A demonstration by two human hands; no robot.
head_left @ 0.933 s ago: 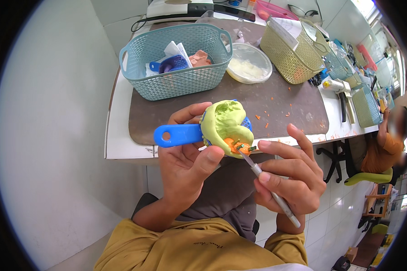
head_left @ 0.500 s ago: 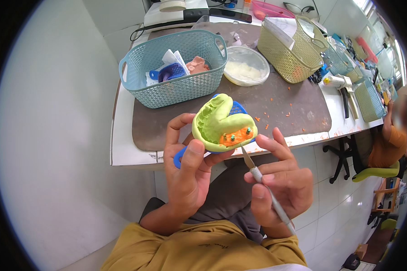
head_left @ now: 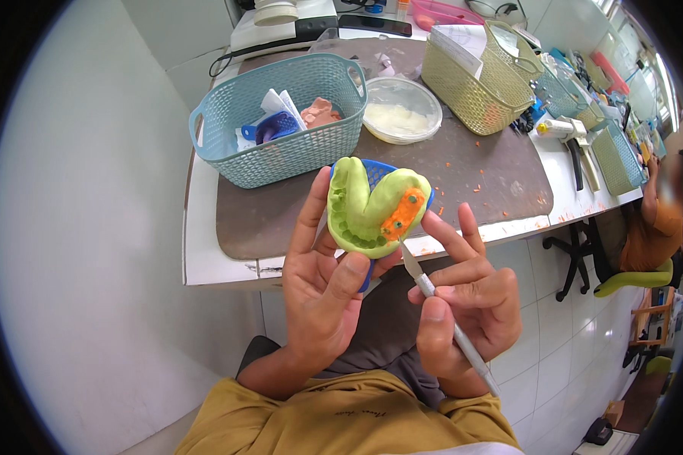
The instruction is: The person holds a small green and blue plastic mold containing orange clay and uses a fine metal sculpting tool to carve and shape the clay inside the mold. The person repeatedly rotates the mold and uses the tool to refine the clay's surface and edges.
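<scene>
My left hand [head_left: 322, 296] grips a dental impression [head_left: 368, 216] made of lime-green material in a blue perforated tray [head_left: 376, 171]. Its toothed side faces up toward me. On its right arm sits an orange patch [head_left: 405, 214] bearing small green pegs. With a pen-like grip, my right hand [head_left: 470, 303] is closed on a craft knife [head_left: 426, 287] with a grey metal handle. The blade tip is at the lower end of the orange patch; whether it touches cannot be told. My right index fingertip lies close to the impression's right edge.
Beyond my hands, a blue basket [head_left: 281, 155] holds a blue tray and pink pieces. Beside it stand a round clear tub [head_left: 402, 138] of pale material and a yellow-green basket [head_left: 474, 95] with papers. Orange crumbs dot the brown mat [head_left: 501, 171]. A person [head_left: 649, 220] sits far right.
The impression has turned in my left hand, so the orange patch now slants upright and the tray handle points down toward me. The knife has shifted slightly left. My view has moved a little.
</scene>
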